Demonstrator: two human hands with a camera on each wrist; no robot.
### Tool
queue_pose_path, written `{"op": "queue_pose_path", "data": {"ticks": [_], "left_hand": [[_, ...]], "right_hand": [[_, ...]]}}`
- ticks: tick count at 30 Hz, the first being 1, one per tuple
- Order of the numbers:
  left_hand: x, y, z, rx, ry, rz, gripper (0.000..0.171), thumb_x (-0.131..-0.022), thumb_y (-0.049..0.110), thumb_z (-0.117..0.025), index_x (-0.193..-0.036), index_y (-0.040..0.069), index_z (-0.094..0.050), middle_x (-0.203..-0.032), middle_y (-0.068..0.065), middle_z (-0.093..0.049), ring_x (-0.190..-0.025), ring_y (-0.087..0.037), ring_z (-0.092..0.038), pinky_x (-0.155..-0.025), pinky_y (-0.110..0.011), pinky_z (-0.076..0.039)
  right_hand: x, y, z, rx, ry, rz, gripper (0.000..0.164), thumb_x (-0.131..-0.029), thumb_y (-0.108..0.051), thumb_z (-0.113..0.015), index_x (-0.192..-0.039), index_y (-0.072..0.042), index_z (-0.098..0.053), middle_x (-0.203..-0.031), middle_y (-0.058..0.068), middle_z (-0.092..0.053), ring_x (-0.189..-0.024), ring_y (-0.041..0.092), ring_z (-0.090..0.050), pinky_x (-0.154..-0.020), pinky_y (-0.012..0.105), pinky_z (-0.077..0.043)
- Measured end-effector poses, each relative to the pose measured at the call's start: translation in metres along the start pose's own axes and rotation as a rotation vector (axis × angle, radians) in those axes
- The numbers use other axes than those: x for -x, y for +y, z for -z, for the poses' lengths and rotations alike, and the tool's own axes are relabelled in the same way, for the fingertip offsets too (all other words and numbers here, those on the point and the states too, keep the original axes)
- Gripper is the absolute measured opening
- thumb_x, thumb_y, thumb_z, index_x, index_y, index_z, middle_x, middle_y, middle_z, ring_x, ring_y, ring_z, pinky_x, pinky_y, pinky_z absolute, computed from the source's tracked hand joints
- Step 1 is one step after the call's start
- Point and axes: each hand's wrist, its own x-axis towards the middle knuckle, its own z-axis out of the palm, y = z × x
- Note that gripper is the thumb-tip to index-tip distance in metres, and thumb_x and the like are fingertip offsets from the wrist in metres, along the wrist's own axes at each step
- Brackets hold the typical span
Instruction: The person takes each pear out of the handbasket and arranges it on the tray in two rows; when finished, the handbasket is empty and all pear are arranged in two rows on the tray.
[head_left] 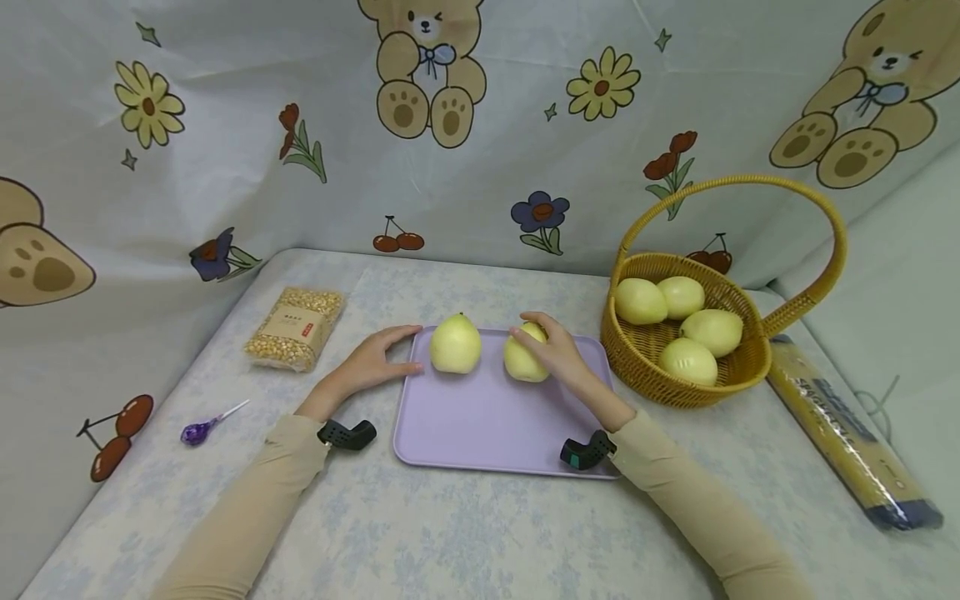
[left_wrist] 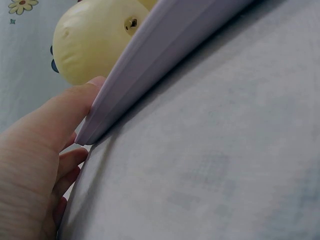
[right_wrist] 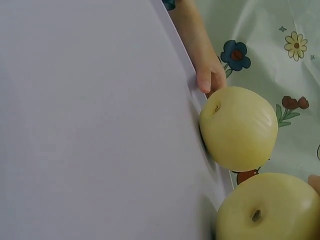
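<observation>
A pale yellow pear [head_left: 455, 343] sits near the far left corner of the lilac tray [head_left: 480, 425]. To its right, a second pear [head_left: 527, 353] rests on the tray with my right hand [head_left: 558, 354] curled round its top and far side. My left hand [head_left: 375, 360] holds the tray's far left corner, thumb at the rim and other fingers outside the edge, as the left wrist view shows at the tray rim [left_wrist: 135, 65]. In the right wrist view the left pear [right_wrist: 240, 129] stands close to that hand, with the gripped pear [right_wrist: 272, 210] nearer.
Right of the tray stands a wicker basket [head_left: 622, 354] with a tall handle and several pears. A spaghetti packet [head_left: 847, 433] lies beyond it. At left are a bag of yellow kernels [head_left: 296, 329] and a purple lollipop [head_left: 198, 432]. A bear-print cloth [head_left: 480, 183] hangs behind.
</observation>
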Motion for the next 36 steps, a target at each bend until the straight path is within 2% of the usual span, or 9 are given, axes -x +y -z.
{"op": "queue_pose_path", "data": {"ticks": [7, 16, 20, 26, 31, 36], "left_hand": [[0.001, -0.002, 0.0, 0.001, 0.006, -0.002, 0.073, -0.082, 0.043, -0.073, -0.144, 0.018, -0.043, -0.151, -0.007, -0.04, -0.143, -0.029, -0.03, -0.119, -0.051, -0.023], [0.001, 0.0, 0.0, 0.003, 0.003, 0.0, 0.073, -0.082, 0.043, -0.072, -0.144, 0.018, -0.042, -0.151, -0.007, -0.04, -0.144, -0.028, -0.03, -0.119, -0.051, -0.023], [0.001, 0.0, 0.0, 0.003, 0.002, 0.0, 0.073, -0.082, 0.043, -0.073, -0.144, 0.019, -0.042, -0.151, -0.007, -0.04, -0.144, -0.029, -0.03, -0.119, -0.051, -0.023], [0.001, 0.0, 0.001, -0.002, 0.001, 0.0, 0.073, -0.082, 0.043, -0.073, -0.144, 0.019, -0.042, -0.151, -0.006, -0.04, -0.143, -0.028, -0.03, -0.119, -0.051, -0.023], [0.001, 0.001, 0.002, 0.006, 0.001, 0.003, 0.073, -0.082, 0.043, -0.073, -0.144, 0.018, -0.042, -0.151, -0.007, -0.04, -0.144, -0.029, -0.03, -0.119, -0.051, -0.023], [0.0, 0.001, 0.001, 0.011, -0.006, -0.007, 0.074, -0.082, 0.043, -0.073, -0.144, 0.018, -0.042, -0.151, -0.007, -0.04, -0.143, -0.029, -0.03, -0.119, -0.051, -0.023]], "right_hand": [[0.0, -0.002, -0.003, 0.016, 0.027, 0.01, 0.046, -0.093, -0.029, -0.06, -0.13, -0.002, -0.054, -0.131, 0.019, -0.056, -0.112, 0.032, -0.055, -0.091, 0.042, -0.048], [0.001, -0.005, -0.009, -0.017, 0.049, 0.013, 0.045, -0.093, -0.031, -0.061, -0.127, -0.001, -0.056, -0.127, 0.018, -0.058, -0.109, 0.031, -0.056, -0.09, 0.041, -0.049], [0.001, -0.005, -0.009, -0.019, 0.041, -0.006, 0.048, -0.092, -0.032, -0.062, -0.129, -0.003, -0.055, -0.131, 0.016, -0.056, -0.114, 0.031, -0.055, -0.093, 0.043, -0.049], [0.001, -0.005, -0.004, -0.007, 0.029, 0.013, 0.052, -0.092, -0.031, -0.063, -0.133, -0.002, -0.052, -0.137, 0.017, -0.053, -0.122, 0.032, -0.051, -0.1, 0.046, -0.047], [0.005, -0.01, 0.013, -0.004, 0.04, 0.046, 0.052, -0.093, -0.029, -0.061, -0.134, 0.0, -0.049, -0.139, 0.019, -0.05, -0.129, 0.036, -0.046, -0.11, 0.05, -0.038], [0.022, -0.017, 0.053, -0.067, 0.087, 0.08, 0.048, -0.095, -0.025, -0.059, -0.134, 0.001, -0.048, -0.138, 0.02, -0.049, -0.127, 0.035, -0.047, -0.11, 0.05, -0.038]]}}
